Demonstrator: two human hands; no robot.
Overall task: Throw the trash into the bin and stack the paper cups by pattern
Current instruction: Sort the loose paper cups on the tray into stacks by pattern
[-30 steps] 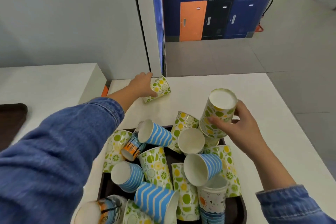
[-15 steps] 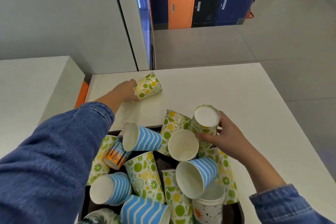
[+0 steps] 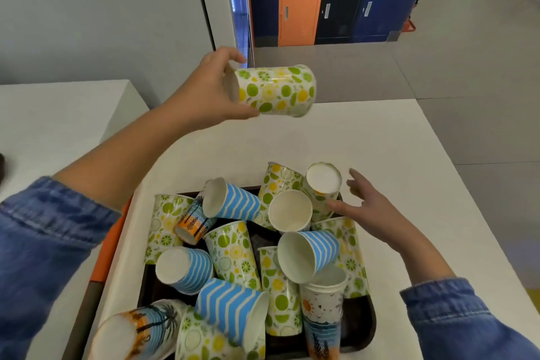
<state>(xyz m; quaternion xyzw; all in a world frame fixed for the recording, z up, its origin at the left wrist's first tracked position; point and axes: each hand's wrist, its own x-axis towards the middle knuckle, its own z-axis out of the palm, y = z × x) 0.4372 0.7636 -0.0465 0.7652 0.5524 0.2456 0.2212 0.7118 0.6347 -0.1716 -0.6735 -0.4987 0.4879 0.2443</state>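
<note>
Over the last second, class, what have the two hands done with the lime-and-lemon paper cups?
The left hand lifted its lime-and-lemon paper cup off the white table, holding it sideways. The right hand set its upturned citrus cup down at the dark tray and opened. The other cups stayed put.

a citrus-print cup [image 3: 274, 90] is held on its side in the air, base end in the left hand [image 3: 210, 93]; the other paper cups [image 3: 242, 257], citrus, blue-striped and beach-scene, lie jumbled on a dark tray [image 3: 358, 327]; one inverted citrus cup [image 3: 323, 188] stands at the far right corner.
</note>
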